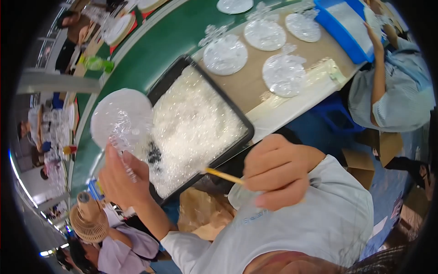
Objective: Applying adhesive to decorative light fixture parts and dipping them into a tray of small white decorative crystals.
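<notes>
White disc (122, 116) sat left of centre, the left hand (122, 176) with fingers closed round its clear ornament. The right hand (273, 171), fingers curled, pinched a brush (223, 175) beside the black tray (200, 128).

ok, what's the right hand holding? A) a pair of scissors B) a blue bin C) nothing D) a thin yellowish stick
D: the right hand is closed around a thin yellowish stick whose tip points toward the black tray of white flakes; the left hand holds a clear ornament piece.
</notes>
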Tool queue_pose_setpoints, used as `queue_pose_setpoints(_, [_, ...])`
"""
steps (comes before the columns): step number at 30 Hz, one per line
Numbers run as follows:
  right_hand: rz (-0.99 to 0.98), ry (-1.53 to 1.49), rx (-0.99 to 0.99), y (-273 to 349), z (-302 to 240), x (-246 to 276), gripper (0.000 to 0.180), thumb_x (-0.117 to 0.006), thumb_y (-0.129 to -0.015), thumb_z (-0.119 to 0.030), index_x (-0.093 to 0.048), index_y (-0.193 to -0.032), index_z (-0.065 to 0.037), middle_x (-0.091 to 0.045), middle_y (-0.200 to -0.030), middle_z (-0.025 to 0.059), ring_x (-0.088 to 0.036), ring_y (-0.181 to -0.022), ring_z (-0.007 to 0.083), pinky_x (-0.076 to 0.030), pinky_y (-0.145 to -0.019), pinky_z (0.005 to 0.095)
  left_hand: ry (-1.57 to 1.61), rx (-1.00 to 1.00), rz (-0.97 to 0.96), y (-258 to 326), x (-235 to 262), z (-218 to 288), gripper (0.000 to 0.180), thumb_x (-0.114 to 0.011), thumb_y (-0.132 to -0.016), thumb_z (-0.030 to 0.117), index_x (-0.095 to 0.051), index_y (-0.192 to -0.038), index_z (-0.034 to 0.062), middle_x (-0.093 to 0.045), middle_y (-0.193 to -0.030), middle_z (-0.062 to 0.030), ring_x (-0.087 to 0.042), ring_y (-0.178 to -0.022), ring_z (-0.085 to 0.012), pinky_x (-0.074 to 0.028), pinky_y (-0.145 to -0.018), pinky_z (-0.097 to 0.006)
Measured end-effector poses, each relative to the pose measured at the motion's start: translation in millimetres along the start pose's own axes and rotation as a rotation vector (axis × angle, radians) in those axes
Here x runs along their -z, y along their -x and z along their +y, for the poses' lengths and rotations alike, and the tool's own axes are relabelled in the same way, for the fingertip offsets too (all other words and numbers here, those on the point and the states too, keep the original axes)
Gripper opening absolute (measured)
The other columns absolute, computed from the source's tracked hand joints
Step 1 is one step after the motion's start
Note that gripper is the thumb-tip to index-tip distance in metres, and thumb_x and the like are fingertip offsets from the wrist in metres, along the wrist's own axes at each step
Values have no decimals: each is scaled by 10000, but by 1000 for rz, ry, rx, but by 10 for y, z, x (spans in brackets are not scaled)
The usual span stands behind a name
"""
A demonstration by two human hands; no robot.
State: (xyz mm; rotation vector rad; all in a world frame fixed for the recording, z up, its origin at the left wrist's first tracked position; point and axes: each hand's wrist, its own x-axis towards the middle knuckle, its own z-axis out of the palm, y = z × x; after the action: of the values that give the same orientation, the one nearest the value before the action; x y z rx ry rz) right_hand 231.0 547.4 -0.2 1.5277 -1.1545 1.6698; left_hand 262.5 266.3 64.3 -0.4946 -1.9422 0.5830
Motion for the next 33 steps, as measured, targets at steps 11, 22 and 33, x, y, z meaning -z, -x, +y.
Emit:
queue_pose_setpoints(11, [268,562,144,251,-732,1093,142,-498,-972,-222,-517,-933,-86,-534,-621,25,-461,-435,131,-363,-392,237,1244,159,-235,-2405,-805,1982,177,-610,-904,191,-685,-1015,74,-679,-718,-156,-667,-682,-363,-527,-651,-462])
queue_pose_setpoints(22, [384,614,83,467,-828,1648,201,-514,-977,-223,-532,-925,-30,-560,-606,64,-445,-403,131,-314,-370,235,1224,-44,-767,-2868,-1832,3503,225,-629,-860,228,-735,-993,81,-719,-931,-175,-683,-881,-362,-540,-777,-472])
queue_pose_setpoints(33, [379,644,-144,478,-907,1610,117,-536,-944,-151,-563,-919,-40,-547,-599,49,-489,-449,138,-371,-436,252,785,295,-721,-3458,-3881,2641,340,-643,-829,309,-705,-1025,37,-698,-1116,-193,-698,-967,-383,-557,-844,-487])
